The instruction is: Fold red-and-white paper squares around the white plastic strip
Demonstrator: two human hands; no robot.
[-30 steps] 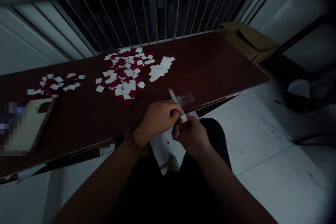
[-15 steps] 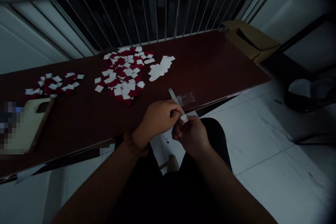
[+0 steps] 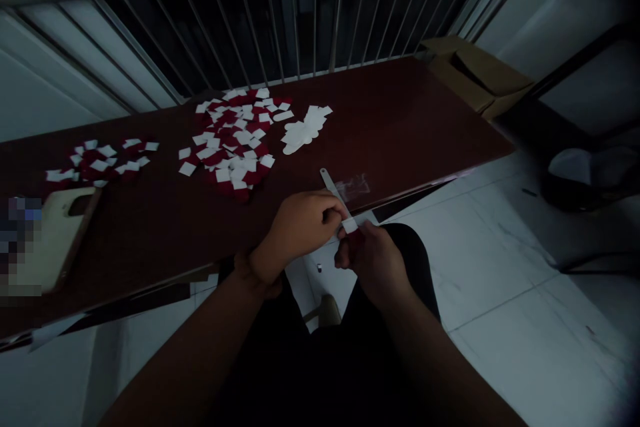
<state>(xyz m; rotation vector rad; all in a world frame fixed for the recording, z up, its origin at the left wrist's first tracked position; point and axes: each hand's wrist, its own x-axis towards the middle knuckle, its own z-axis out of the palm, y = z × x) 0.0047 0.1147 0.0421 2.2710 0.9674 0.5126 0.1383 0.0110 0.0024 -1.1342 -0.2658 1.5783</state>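
Left hand: clenching around a narrow pale strip (image 3: 334, 185), just off the front edge of the dark red table (image 3: 390, 120).
Right hand: pinching a small white square (image 3: 350, 225) on the strip's lower end, beside the left hand.
Change: the right hand is sitting slightly lower and further right than in the earlier frame, its fingers curling under the square.
Near things: a clear plastic bag (image 3: 353, 185) is lying on the table, just beside the strip.
Far things: a large pile of red-and-white squares (image 3: 233, 147), a smaller pile (image 3: 97, 160) and a white cut-out sheet (image 3: 303, 133) are lying across the table; a cardboard box (image 3: 475, 73) is sitting at its far end.
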